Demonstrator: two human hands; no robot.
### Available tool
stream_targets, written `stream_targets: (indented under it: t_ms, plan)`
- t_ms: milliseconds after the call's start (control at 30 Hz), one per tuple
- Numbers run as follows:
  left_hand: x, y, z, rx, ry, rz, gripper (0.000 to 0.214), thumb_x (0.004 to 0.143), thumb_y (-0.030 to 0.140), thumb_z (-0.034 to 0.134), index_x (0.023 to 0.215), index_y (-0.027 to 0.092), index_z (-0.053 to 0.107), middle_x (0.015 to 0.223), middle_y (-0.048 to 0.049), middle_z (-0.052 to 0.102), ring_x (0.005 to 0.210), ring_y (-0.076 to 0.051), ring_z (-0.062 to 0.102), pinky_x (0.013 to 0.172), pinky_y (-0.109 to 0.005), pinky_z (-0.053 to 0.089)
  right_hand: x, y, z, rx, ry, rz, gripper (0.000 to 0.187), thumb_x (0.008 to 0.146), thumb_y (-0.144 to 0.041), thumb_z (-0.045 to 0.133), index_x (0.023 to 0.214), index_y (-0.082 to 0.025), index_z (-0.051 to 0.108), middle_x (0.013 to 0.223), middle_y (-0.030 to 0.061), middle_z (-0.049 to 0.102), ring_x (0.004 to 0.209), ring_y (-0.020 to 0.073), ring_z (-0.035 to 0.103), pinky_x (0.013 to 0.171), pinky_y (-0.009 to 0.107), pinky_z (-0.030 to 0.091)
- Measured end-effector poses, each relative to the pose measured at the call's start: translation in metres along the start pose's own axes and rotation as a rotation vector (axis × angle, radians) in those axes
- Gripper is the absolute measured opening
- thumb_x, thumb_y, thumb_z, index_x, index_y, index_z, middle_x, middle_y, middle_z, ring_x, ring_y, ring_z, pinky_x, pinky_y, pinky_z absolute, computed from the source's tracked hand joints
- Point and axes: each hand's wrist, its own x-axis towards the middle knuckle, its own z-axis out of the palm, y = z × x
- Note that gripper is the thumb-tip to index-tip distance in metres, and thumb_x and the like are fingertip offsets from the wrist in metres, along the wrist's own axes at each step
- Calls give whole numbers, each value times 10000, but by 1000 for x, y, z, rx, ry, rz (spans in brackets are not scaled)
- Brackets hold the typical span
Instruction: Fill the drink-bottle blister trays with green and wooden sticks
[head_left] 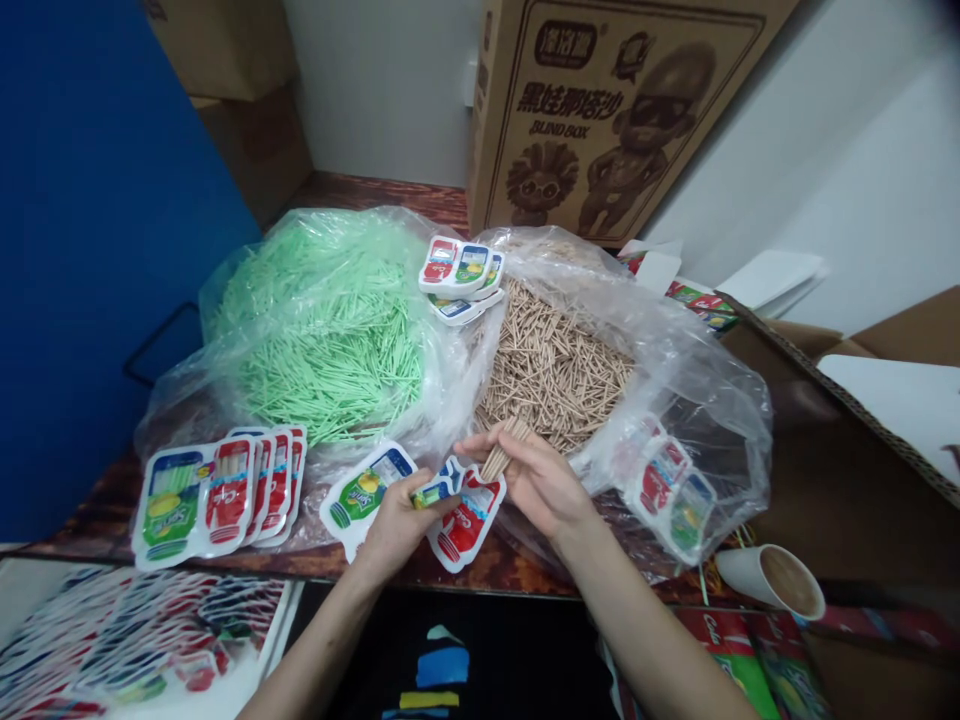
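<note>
My left hand (401, 520) is closed on a printed pouch (466, 525) with a red Cola side, its top edge held apart. My right hand (544, 485) pinches a small bundle of brown sticks (496, 460), with its lower ends at the mouth of the Cola side; how far in they go is hidden. Beside my left hand lies a green and blue Sprite pouch (364, 490), partly covered by the hand. Behind my right hand, a clear plastic bag holds a heap of short brown sticks (555, 365). Another bag to its left holds green sticks (330, 350).
A row of overlapping filled pouches (195, 495) lies at the left table edge. More pouches (461, 270) rest between the bags, others (671, 490) by the right bag's plastic. A paper cup (772, 580) of brown contents stands at right. A large carton (615, 120) stands behind.
</note>
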Motion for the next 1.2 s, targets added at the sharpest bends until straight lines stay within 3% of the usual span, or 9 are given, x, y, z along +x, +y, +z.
stream_targets:
  t_ms: [133,300,467,600,733,833,967,1100,1200]
  plan:
    - [-1,-1,-1,127,54,144,123,719,259,686,670,149,664,685,15,581,658,-141,520,645,-243,418,-8,-2,10,-247,-61,-10,131,785,-302,671,783,-182,618,995,59,709,941,211,647,856,355,496]
    - [-2,-2,-3,55,92,171,154,773,303,669,723,158,685,732,5,600,687,-142,532,684,-251,435,-17,-6,11,-442,-103,-97,304,864,-376,609,1139,-253,570,1147,57,643,1101,211,587,965,388,439]
    - [-5,2,-8,-29,138,146,142,765,300,684,729,162,684,712,9,601,669,-138,525,652,-242,442,-16,-2,9,-794,10,-389,220,937,-363,494,923,-212,653,1102,70,644,1083,213,576,970,364,413]
    - [-11,7,-12,-68,201,133,146,735,295,714,697,159,680,683,16,592,659,-130,522,652,-232,443,-13,6,13,-1036,-124,-430,262,952,-329,465,860,-196,672,1064,76,644,1017,207,585,906,340,433]
    - [-25,6,-24,-229,246,33,213,713,354,732,767,155,681,701,9,632,629,-127,553,600,-225,464,-12,12,23,-991,-140,-438,210,943,-327,483,987,-216,656,1058,64,655,1026,204,588,919,326,431]
    - [-40,3,-50,-317,350,-11,308,700,391,740,900,164,683,789,-11,691,668,-148,611,619,-240,496,-7,18,28,-915,-141,-339,234,941,-365,480,1039,-225,640,1056,55,667,1007,202,606,882,300,453]
    - [-63,2,-110,-185,619,5,379,680,426,743,940,161,669,835,-20,710,717,-170,637,666,-261,510,8,31,35,-967,-247,-222,245,937,-385,468,957,-218,645,952,32,680,919,191,619,812,275,455]
    - [-69,-4,-174,188,911,59,342,753,467,648,914,166,648,777,-4,659,682,-174,596,661,-289,488,23,42,50,-1017,-350,-159,240,934,-353,454,892,-207,640,872,17,671,850,180,612,772,272,445]
    - [-57,-16,-204,716,1145,34,320,790,468,582,836,158,645,757,-42,622,751,-232,582,741,-362,468,38,47,61,-1041,-385,-185,209,917,-298,466,861,-199,641,827,7,663,813,169,606,754,267,432]
